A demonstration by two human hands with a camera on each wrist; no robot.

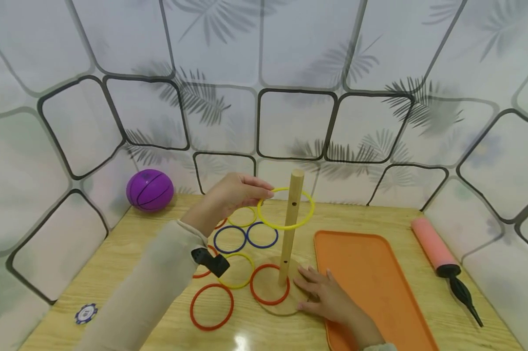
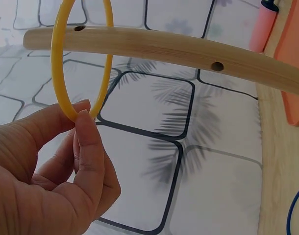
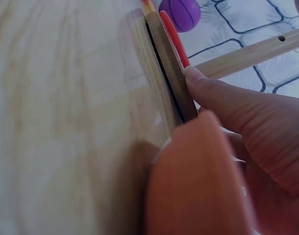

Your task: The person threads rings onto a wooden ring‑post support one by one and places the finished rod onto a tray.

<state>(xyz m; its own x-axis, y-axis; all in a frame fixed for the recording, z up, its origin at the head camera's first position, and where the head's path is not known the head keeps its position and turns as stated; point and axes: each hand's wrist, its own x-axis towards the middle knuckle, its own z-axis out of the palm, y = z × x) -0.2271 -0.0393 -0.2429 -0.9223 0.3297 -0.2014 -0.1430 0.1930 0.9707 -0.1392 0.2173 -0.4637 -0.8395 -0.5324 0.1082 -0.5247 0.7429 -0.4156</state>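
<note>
My left hand (image 1: 235, 197) pinches a yellow ring (image 2: 58, 68) between thumb and fingertips. That ring encircles the upper part of an upright wooden post (image 1: 290, 224), held level below its top. A round wooden base (image 1: 286, 308) carries the post. On the base a red ring (image 1: 252, 287) lies around the post's foot. My right hand (image 1: 327, 297) rests with spread fingers on the base's right edge; in the right wrist view its thumb (image 3: 208, 88) presses the top surface. The right wrist view hides most of its other fingers.
Several red, yellow and blue rings, including a near red ring (image 1: 232, 309), lie left of the base. An orange tray (image 1: 378, 273) stands to the right, beneath the right wrist. Farther out are a pink pump (image 1: 432, 243), a purple ball (image 1: 150, 191) and a poker chip (image 1: 86, 314).
</note>
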